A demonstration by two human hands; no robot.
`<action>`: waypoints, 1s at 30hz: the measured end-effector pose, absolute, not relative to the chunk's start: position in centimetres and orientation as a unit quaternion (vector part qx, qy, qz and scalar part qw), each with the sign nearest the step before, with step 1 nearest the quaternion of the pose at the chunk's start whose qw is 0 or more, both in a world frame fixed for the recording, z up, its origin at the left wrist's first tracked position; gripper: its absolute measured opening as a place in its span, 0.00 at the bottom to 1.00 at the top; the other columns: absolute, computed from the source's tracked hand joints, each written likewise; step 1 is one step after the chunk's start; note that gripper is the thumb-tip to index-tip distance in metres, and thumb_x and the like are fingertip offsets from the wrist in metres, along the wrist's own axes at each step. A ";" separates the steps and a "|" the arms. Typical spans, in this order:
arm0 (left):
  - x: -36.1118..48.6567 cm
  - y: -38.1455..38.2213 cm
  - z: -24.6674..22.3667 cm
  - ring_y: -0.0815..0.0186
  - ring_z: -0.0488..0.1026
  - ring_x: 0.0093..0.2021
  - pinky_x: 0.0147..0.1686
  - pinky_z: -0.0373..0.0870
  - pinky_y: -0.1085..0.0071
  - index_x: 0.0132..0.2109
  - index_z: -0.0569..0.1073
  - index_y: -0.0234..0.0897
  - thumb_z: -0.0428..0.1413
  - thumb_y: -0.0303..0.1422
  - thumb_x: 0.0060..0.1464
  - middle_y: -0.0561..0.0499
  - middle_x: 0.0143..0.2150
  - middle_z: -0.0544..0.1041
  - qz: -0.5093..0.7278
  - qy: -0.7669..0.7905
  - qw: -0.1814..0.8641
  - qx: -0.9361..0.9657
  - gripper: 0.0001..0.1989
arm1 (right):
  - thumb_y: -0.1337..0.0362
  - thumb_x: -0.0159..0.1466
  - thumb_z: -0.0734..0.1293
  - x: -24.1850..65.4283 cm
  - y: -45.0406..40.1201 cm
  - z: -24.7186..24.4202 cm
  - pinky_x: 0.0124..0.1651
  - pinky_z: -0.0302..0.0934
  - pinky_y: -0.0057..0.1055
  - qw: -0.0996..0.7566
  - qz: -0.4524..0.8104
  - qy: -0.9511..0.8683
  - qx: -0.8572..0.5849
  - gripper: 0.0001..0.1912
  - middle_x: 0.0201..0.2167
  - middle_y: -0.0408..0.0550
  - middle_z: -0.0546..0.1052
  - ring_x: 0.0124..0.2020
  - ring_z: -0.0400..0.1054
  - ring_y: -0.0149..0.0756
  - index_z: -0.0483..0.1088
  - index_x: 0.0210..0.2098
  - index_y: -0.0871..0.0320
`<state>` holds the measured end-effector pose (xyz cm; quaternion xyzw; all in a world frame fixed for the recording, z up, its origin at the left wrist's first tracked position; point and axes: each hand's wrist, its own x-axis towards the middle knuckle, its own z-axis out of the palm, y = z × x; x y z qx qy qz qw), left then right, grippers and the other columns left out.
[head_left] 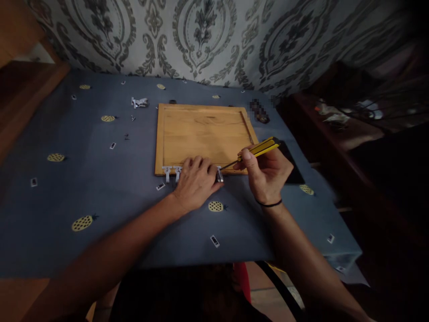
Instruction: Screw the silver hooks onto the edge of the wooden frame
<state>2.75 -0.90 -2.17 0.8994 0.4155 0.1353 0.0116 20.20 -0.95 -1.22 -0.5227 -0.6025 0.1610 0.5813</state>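
Observation:
A framed wooden cabinet door (pixel 201 134) lies flat on the cloth-covered table. Along its near edge sit metal hinges (pixel 167 173), a few of them to the left of my left hand (pixel 196 183). That hand rests on the door's near edge, thumb and forefinger closed about another hinge (pixel 220 175). My right hand (pixel 268 174) grips a yellow-and-black screwdriver (pixel 261 148), slanting down to the left. The screwdriver's tip is at the hinge beside my left fingers; whether it sits in a screw is too small to tell.
Loose metal hinges (pixel 139 103) lie on the table beyond the door's left side, with small screws (pixel 126 136) nearer. A dark flat object (pixel 291 165) lies behind my right hand. A patterned curtain (pixel 201 40) hangs at the back; wooden furniture (pixel 30 98) stands left.

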 end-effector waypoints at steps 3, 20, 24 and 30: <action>2.8 -0.9 -2.0 0.51 0.69 0.53 0.51 0.64 0.57 0.50 0.74 0.33 0.56 0.44 0.64 0.42 0.50 0.74 0.125 0.418 0.019 0.900 0.19 | 0.48 0.62 0.72 20.1 -1.0 -1.2 0.24 0.68 0.30 0.578 0.164 -0.607 -0.519 0.16 0.23 0.40 0.75 0.21 0.75 0.34 0.73 0.33 0.55; 2.8 -0.9 -2.3 0.51 0.70 0.52 0.51 0.66 0.56 0.49 0.75 0.33 0.56 0.45 0.64 0.42 0.49 0.76 0.138 0.417 0.005 0.899 0.18 | 0.50 0.64 0.71 20.5 -1.5 0.1 0.30 0.72 0.30 0.512 0.226 -0.666 -0.493 0.14 0.28 0.44 0.79 0.26 0.75 0.32 0.78 0.38 0.56; 2.8 -0.9 -2.4 0.51 0.70 0.52 0.51 0.66 0.56 0.50 0.75 0.32 0.57 0.44 0.63 0.42 0.49 0.75 0.136 0.417 0.006 0.898 0.18 | 0.51 0.63 0.72 20.4 -1.5 0.2 0.30 0.73 0.29 0.517 0.265 -0.655 -0.483 0.15 0.27 0.43 0.79 0.25 0.75 0.31 0.78 0.38 0.56; 2.8 -0.8 -2.2 0.51 0.70 0.52 0.50 0.66 0.57 0.50 0.74 0.33 0.56 0.45 0.64 0.42 0.49 0.75 0.129 0.416 0.008 0.900 0.19 | 0.49 0.60 0.74 20.6 -1.3 0.6 0.28 0.74 0.28 0.515 0.310 -0.632 -0.490 0.17 0.27 0.43 0.79 0.23 0.75 0.32 0.78 0.36 0.56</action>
